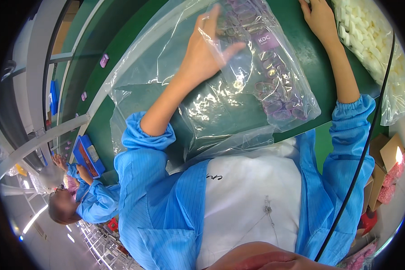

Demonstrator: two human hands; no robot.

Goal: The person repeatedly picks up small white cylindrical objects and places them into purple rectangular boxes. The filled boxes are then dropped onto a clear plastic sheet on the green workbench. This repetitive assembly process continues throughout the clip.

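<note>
Clear plastic bag [261, 85] of purple rings lies on our green table [310, 49], long axis running from upper left to lower right.

We press our left hand [207, 51], fingers spread wide, flat on its crinkled film. Our right hand [318, 17] rests beside a second bag of white pieces [369, 36]; its grip we cannot tell.

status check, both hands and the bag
Left hand open, flat on clear plastic bag of purple rings. Right hand at white foam pieces, grip unclear.

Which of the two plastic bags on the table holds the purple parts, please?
The bag under the left hand; the other bag holds white pieces.
</note>
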